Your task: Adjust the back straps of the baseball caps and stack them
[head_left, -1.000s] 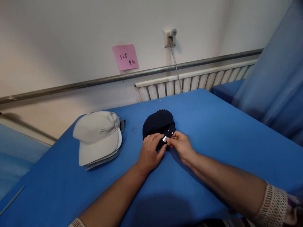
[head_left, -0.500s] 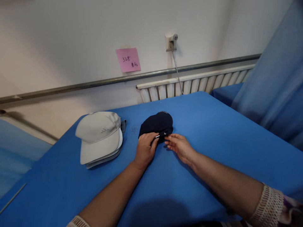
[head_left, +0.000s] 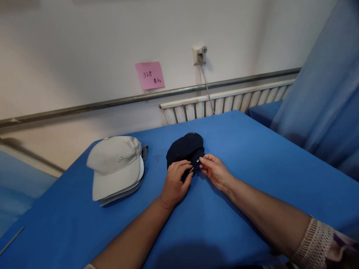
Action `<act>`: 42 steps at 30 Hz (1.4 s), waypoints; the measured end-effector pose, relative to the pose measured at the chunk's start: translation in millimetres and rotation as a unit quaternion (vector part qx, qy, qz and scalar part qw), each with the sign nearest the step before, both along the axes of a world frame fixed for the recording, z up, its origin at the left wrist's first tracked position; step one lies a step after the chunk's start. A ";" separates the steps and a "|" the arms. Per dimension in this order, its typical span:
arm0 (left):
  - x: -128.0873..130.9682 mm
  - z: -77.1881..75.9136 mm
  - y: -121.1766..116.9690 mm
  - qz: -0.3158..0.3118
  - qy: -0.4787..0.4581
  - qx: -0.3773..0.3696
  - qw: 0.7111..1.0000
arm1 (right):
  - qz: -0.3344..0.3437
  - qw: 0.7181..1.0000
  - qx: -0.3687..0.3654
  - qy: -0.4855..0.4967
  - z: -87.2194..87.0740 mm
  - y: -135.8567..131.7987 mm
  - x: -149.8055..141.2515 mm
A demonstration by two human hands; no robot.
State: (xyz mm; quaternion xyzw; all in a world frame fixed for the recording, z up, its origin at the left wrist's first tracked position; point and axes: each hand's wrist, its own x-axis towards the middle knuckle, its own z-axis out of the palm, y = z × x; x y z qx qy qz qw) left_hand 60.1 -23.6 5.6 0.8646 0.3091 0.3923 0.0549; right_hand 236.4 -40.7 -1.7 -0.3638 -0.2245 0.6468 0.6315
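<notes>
A dark navy cap point(head_left: 183, 147) lies on the blue table cover point(head_left: 246, 149), its back strap facing me. My left hand point(head_left: 178, 181) grips the strap's left part, thumb and fingers curled around it by a small shiny metal buckle point(head_left: 191, 169). My right hand point(head_left: 214, 170) pinches the strap's right end between thumb and forefinger, beside a small white mark. To the left, a light grey cap point(head_left: 114, 155) tops a small stack of caps, with darker brims showing beneath it.
A pink note point(head_left: 150, 75) and a socket point(head_left: 199, 56) with a plugged-in cord are on the wall behind. A metal rail point(head_left: 112, 104) and a white radiator point(head_left: 224, 101) run along the wall. A blue curtain point(head_left: 316, 93) hangs at the right.
The buckle and strap have turned between my hands. My right hand's loosened fingers have closed on the strap end again. The stack of caps has stayed put.
</notes>
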 end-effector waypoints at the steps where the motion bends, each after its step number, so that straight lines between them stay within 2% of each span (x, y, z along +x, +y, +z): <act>1: 0.6 0.1 -0.5 -0.004 0.002 -0.001 1.000 | -0.005 1.000 -0.001 -0.008 -0.6 0.5 -0.8; 8: 4.7 1.9 -6.9 -0.006 0.011 -0.001 1.000 | -0.004 0.998 0.019 -0.064 -2.7 -0.7 -6.0; 12: 6.9 4.6 -1.8 0.007 0.006 0.012 1.000 | -0.008 0.996 0.025 -0.086 -8.9 3.0 -4.6; 16: 9.6 1.0 22.5 0.058 0.042 0.015 0.997 | -0.030 0.995 -0.008 -0.092 -17.7 14.3 0.6; 20: 9.6 -15.1 56.2 0.134 0.060 -0.029 0.989 | -0.051 0.993 -0.078 -0.066 -21.0 24.1 5.3; 23: 7.3 -26.2 69.8 0.173 0.041 -0.052 0.983 | -0.039 0.993 -0.096 -0.062 -22.1 26.8 6.8; 26: 4.9 -28.0 67.6 0.161 0.029 -0.051 0.985 | -0.035 0.993 -0.095 -0.065 -24.2 27.0 7.1; 29: 6.2 -21.5 55.4 0.133 0.008 -0.043 0.990 | -0.073 0.989 -0.074 -0.102 -25.9 27.5 7.2; 32: 13.4 -14.8 40.2 0.072 0.001 -0.035 0.997 | -0.134 0.977 -0.050 -0.159 -25.6 29.3 7.0; 35: 23.3 -13.2 27.7 0.014 0.013 -0.050 0.999 | -0.159 0.970 -0.039 -0.177 -24.8 31.1 5.0; 38: 29.3 -14.5 22.3 0.001 0.022 -0.061 0.998 | -0.145 0.973 -0.033 -0.174 -24.8 30.8 1.3; 42: 28.7 -15.8 23.6 0.031 0.015 -0.073 0.997 | -0.096 0.983 -0.013 -0.157 -23.5 26.1 -1.4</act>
